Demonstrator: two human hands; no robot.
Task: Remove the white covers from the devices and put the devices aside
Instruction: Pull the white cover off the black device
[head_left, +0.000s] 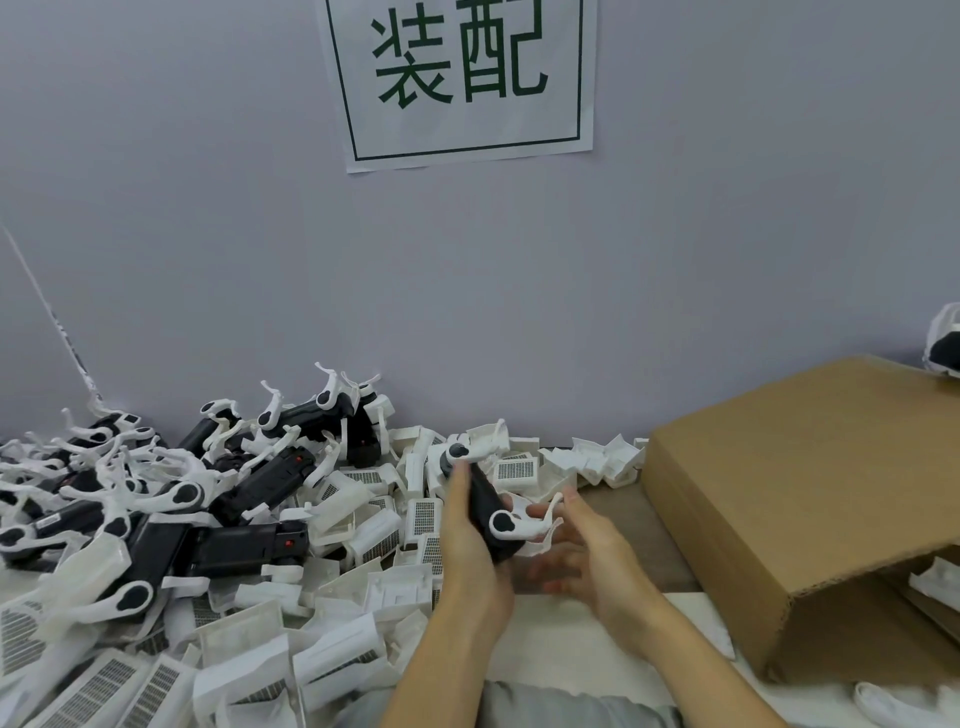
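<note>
Black device gripped in left hand | right hand just beside

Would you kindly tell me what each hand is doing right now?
Left hand: grips the black plastic device with white clips.
Right hand: open, fingers by the device's white clip; contact cannot be told.

Heap of devices far left against the wall; loose covers spread before and right of it; cardboard box at right; one device between both hands in the middle; paper sign on the wall above
</note>
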